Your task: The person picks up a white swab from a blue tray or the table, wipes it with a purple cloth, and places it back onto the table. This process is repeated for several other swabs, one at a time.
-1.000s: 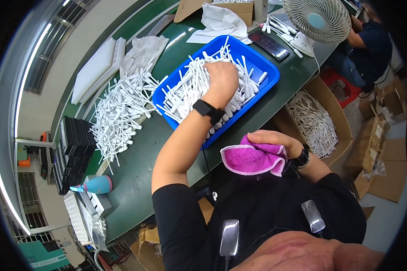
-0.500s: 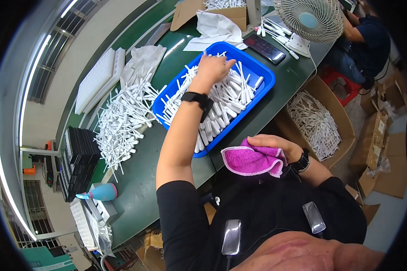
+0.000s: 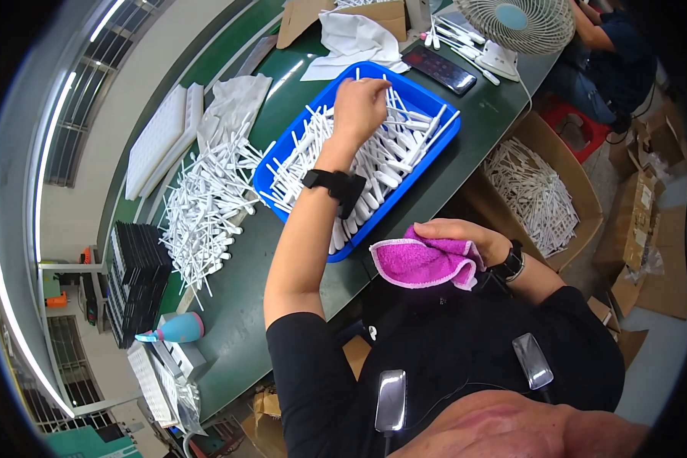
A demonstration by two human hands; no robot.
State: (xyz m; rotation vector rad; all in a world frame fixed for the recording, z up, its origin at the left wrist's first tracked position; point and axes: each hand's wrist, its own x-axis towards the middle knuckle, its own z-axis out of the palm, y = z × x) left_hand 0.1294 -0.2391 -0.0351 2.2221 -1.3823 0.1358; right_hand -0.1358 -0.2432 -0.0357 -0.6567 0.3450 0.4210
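A blue plastic tray [image 3: 346, 252] holds a heap of slim white plastic sticks [image 3: 382, 172], each with one thicker end. Over the tray's far part, my left hand [image 3: 360, 111] is closed with its fingers curled downward among the sticks. The back of the hand hides what the fingertips grip. Close to my body, my right hand [image 3: 466, 235] is wrapped round a folded purple-pink towelling cloth [image 3: 408, 263] with a white stitched edge. The cloth hangs in front of the tray's near right side, apart from it.
Left of the tray lies a loose pile of white sticks [image 3: 202, 206]. Black stacked trays [image 3: 139, 271] and a blue bottle [image 3: 182, 328] stand nearer left. Beyond are a phone [image 3: 439, 69] and a fan [image 3: 515, 19]. A carton of sticks [image 3: 580, 183] and a seated co-worker [image 3: 614, 57] are at right.
Sticks at the tray's right end lie differently, with long ones now slanting over the right rim. My left hand has turned and its fingers have drawn together. The right hand still holds the cloth.
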